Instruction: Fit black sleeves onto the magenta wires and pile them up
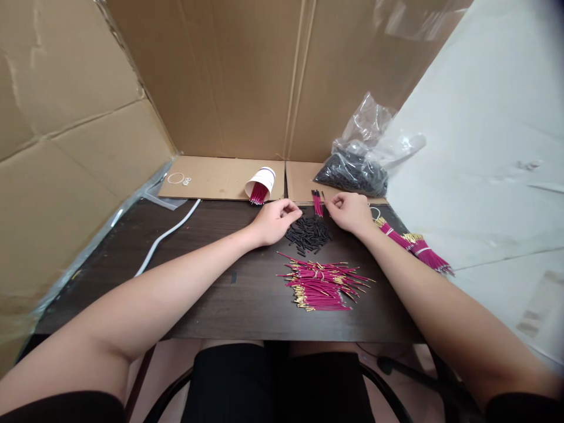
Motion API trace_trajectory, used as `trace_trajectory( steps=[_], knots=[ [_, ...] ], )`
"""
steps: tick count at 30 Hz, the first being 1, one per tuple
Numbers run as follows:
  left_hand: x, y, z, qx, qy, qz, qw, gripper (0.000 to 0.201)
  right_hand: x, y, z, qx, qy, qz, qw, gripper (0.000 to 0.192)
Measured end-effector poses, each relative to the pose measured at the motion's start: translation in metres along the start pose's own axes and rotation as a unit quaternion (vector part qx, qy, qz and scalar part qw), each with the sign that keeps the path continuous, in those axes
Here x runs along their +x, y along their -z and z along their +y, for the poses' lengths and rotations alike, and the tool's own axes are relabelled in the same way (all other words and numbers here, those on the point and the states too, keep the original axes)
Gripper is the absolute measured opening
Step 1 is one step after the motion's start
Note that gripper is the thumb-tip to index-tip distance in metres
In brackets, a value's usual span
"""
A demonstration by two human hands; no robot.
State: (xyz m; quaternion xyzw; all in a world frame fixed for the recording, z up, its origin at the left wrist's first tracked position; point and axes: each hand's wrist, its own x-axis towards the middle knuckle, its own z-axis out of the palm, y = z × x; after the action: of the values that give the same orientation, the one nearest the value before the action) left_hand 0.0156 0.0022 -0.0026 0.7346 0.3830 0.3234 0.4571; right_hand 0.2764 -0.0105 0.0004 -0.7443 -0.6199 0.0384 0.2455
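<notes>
My left hand [277,222] is closed in a pinch at the upper left edge of a pile of short black sleeves [311,235]. Whatever lies between its fingertips is too small to make out. My right hand [351,212] pinches a thin wire, whose black-sleeved tip [323,195] sticks out past the fingers. Just left of it lies a small row of magenta wires [317,205] with black ends. Nearer to me, below the sleeves, are many loose magenta wires with gold ends [324,285], some under a white tie.
A white paper cup [265,175] lies on its side with magenta wires inside. Behind my right hand sits a clear bag of black sleeves [355,170]. Tied wire bundles [416,247] lie beside my right forearm. A white cable [170,235] crosses the left side. Cardboard walls [229,76] enclose the table.
</notes>
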Motion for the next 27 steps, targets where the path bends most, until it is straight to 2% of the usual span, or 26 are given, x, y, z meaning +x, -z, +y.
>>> trace_trajectory(
  steps=[9,15,23,25,27],
  knots=[
    [0.001,0.000,0.000,0.006,-0.010,0.003,1.000,0.015,-0.002,-0.005,0.002,0.050,0.033,-0.004,0.998,0.017],
    [-0.002,-0.001,0.000,0.041,-0.028,0.012,0.999,0.007,-0.002,-0.006,0.004,0.058,0.053,-0.009,0.997,0.016],
    [-0.002,-0.001,-0.001,0.060,-0.032,0.004,0.998,0.007,-0.002,-0.009,0.006,0.070,0.084,-0.013,0.994,0.017],
    [-0.002,0.000,-0.001,0.062,-0.033,0.004,0.997,0.007,-0.001,-0.007,0.009,0.085,0.114,-0.009,0.990,0.017],
    [-0.002,0.000,-0.002,0.063,-0.035,0.003,0.997,0.008,-0.001,-0.003,0.010,0.105,0.184,-0.007,0.977,0.016]
  ],
)
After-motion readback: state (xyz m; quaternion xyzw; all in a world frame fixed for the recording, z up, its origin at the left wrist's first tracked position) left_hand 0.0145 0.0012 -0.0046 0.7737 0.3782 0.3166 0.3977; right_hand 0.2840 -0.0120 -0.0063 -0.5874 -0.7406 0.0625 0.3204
